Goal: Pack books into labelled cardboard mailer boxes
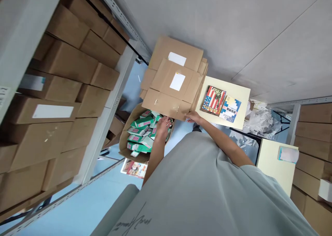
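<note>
A flattened cardboard box [166, 101] with a white label lies on top of a stack of flat cardboard in front of me. My right hand [193, 117] is closed on its near right corner. My left hand [163, 125] is at the near edge of the same cardboard, fingers apart, above a large open carton [123, 139]. Many small green-and-white boxes [140, 132] lie jumbled inside that carton. Whether the left fingertips touch the cardboard or the small boxes is hard to make out.
Shelves of brown cartons [70, 63] line the left side, with more cartons [311, 139] at the far right. A cream table [240, 91] holds two books [214, 99]. Crumpled clear plastic [261, 120] lies beyond it. A printed magazine [137, 169] rests beside the open carton.
</note>
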Demonstrator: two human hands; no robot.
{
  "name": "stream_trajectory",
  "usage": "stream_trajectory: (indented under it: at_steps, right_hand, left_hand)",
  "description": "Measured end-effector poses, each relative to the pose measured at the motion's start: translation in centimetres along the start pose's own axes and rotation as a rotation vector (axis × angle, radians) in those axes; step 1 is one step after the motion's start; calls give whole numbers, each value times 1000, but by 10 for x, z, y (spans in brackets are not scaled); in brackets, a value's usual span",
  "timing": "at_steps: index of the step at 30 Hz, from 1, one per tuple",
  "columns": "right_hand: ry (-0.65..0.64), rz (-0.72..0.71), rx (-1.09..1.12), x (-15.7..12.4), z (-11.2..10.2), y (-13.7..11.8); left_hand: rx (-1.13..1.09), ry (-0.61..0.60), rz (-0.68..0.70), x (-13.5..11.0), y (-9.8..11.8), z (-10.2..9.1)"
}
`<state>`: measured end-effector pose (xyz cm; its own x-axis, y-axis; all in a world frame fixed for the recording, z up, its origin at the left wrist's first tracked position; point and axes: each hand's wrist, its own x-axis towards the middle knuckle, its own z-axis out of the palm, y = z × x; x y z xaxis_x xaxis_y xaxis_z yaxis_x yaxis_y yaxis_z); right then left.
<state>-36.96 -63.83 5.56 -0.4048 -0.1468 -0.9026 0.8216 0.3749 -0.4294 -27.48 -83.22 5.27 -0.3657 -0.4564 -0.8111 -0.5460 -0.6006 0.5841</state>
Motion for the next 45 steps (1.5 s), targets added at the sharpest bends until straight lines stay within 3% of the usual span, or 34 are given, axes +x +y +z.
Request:
stream_trajectory:
  at_steps: [6, 10, 13, 17, 19, 22, 24, 26, 30, 33, 36, 39, 42, 45]
  right_hand:
    - [37, 52, 30, -3, 25, -12]
    - [29, -52, 72, -23, 30, -17]
    - [-8, -180, 124, -49, 22, -19]
    - [-54, -369, 219, -85, -11, -7]
    - [-31, -457, 281, -101, -39, 10]
    - [22, -502, 362, -124, -97, 52]
    - [60, -503, 422, -144, -147, 89]
    - [196, -520, 522, -169, -203, 136]
    - [736, -646, 750, -238, -313, 257]
    - [1084, -702, 806, -293, -366, 369]
    - [1327, -665, 823, -337, -385, 481]
    - [1468, -546, 886, -367, -384, 579]
    - [1546, -368, 1035, -388, -377, 660]
    - [1596, -291, 1165, -405, -364, 725]
  left_hand:
    - [-77, 4, -76, 3, 3, -6]
    - [-125, 18, -126, 6, 8, -11]
    - [-177, -31, -133, 3, 14, -15]
    - [-242, -166, -17, -7, 22, 3]
    - [-209, -236, 9, -14, 23, 27]
    - [-130, -385, -21, -31, 17, 82]
    - [-56, -535, -24, -49, 7, 127]
    - [29, -691, 17, -74, -6, 172]
    - [257, -916, 144, -140, -49, 254]
    - [381, -974, 238, -201, -108, 304]
    - [477, -980, 229, -265, -191, 343]
    - [622, -1058, 172, -330, -283, 369]
    - [743, -1206, 197, -392, -364, 384]
    - [877, -1365, 246, -441, -424, 393]
